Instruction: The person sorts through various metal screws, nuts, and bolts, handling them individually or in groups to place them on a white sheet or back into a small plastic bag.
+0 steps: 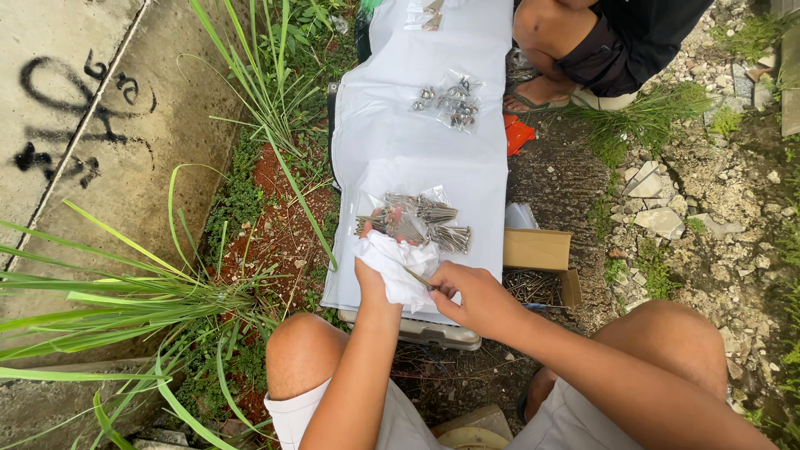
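My left hand (372, 282) grips a crumpled white cloth (400, 265) over the near end of a white sheet (417, 142). My right hand (467, 293) pinches a long thin metal screw (419, 278) whose far end lies in the cloth. Just beyond the cloth, a pile of long screws (421, 222) rests on clear plastic bags on the sheet.
Further up the sheet lie small metal nuts and bolts (450, 102) on a clear bag. An open cardboard box of rusty screws (537, 279) sits to the right. Another person (596, 42) crouches at the top right. Tall grass (150, 300) and a concrete slab (75, 108) are on the left, rubble on the right.
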